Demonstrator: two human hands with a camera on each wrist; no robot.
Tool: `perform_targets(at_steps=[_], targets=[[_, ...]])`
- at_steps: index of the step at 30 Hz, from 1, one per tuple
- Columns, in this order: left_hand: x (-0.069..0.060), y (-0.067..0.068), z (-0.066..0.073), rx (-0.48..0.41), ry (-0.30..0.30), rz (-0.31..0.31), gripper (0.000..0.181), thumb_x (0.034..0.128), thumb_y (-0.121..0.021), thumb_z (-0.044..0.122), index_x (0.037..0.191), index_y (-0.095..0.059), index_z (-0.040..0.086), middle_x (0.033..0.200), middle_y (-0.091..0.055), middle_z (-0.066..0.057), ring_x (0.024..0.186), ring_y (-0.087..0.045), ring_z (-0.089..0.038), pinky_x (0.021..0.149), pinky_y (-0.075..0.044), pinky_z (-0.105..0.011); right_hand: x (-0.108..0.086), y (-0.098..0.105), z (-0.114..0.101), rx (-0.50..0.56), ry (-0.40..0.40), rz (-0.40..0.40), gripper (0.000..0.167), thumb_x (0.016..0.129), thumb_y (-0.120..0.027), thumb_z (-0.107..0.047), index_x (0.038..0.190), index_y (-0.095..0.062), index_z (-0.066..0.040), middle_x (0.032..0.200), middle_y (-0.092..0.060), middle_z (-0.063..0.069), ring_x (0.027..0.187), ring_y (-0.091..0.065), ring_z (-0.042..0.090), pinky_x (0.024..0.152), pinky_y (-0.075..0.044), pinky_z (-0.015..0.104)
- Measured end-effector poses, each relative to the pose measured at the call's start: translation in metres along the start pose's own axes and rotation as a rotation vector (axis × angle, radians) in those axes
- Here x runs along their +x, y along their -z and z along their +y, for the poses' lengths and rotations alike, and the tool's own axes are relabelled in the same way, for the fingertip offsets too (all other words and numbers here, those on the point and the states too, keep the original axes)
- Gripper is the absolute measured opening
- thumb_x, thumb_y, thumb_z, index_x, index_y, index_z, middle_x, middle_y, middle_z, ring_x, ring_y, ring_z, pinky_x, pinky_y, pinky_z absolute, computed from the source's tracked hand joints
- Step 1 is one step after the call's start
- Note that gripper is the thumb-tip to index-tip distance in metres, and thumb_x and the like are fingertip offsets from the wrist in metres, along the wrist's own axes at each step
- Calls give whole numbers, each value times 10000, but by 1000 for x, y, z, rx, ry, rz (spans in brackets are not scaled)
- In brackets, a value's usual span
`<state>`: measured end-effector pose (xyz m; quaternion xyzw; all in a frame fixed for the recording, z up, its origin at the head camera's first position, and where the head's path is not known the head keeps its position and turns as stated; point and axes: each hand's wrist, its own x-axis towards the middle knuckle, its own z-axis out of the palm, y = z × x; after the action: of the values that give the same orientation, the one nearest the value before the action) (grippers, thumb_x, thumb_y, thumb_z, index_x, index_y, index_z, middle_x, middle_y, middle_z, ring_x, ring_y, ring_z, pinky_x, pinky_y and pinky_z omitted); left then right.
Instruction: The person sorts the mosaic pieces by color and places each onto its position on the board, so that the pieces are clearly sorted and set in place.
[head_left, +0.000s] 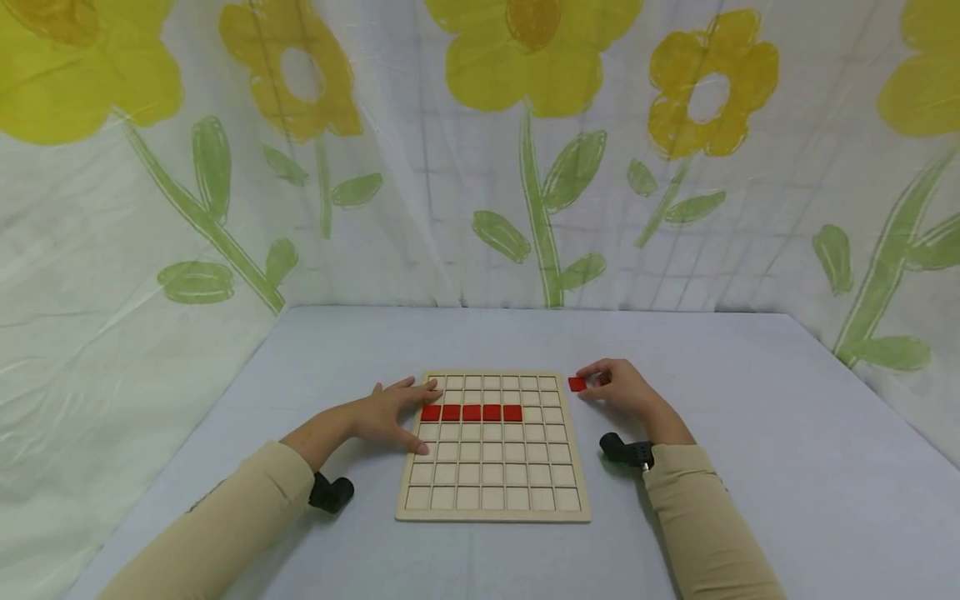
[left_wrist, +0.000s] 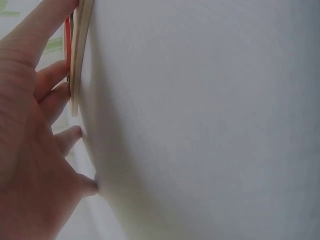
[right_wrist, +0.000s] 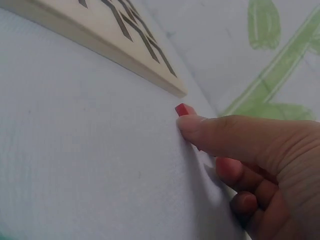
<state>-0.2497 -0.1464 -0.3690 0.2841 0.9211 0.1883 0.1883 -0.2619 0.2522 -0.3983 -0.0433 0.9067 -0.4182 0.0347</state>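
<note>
Six red tiles (head_left: 471,413), one board (head_left: 492,516)

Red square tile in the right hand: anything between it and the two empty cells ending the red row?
The pale wooden grid board's right rim lies between the red square tile and those cells; nothing else visible. The left hand is at the board's left edge, clear of that path.
</note>
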Motion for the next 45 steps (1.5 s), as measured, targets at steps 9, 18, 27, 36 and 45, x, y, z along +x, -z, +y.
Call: perform_targets(at_steps=[9,18,27,36,45], targets=[[0,0,0,-3,0,7,878,706,-756,494,1442,-364,218,1556,-226,2,1450,-40,-345,1079,60,-670,-1,-1,0,-35,21,-8,294,789,-730,-132,1058,-680,-25,773,-538,27,689,-437,150,575,-373,247],[1,-1,0,2,12,2,875,703,-750,512,1440,-367,235,1555,-226,24,1454,-39,-329,1085,55,-663,-1,0,-1,-41,33,-25,310,797,-721,-133,1076,-670,-7,852,-594,64,725,-454,158,588,-392,254],[0,0,1,-5,-1,1,875,708,-752,500,1442,-364,221,1557,-222,14,1452,-36,-338,1079,60,-669,-3,0,-2,-77,63,-19,270,802,-716,-150,1026,-681,-4,825,-603,66,713,-466,160,600,-407,261],[-1,-1,1,-5,1,2,874,709,-752,500,1442,-363,224,1558,-219,16,1453,-34,-331,1081,56,-668,-7,4,-6,-92,63,-47,262,801,-722,-173,998,-679,-5,859,-627,82,728,-490,158,611,-432,262],[1,-1,0,-14,0,0,878,704,-755,504,1442,-363,233,1559,-213,20,1455,-25,-327,1087,67,-657,-16,15,-25,-117,172,-37,235,789,-728,-149,981,-695,-20,818,-616,78,676,-468,152,549,-389,244]])
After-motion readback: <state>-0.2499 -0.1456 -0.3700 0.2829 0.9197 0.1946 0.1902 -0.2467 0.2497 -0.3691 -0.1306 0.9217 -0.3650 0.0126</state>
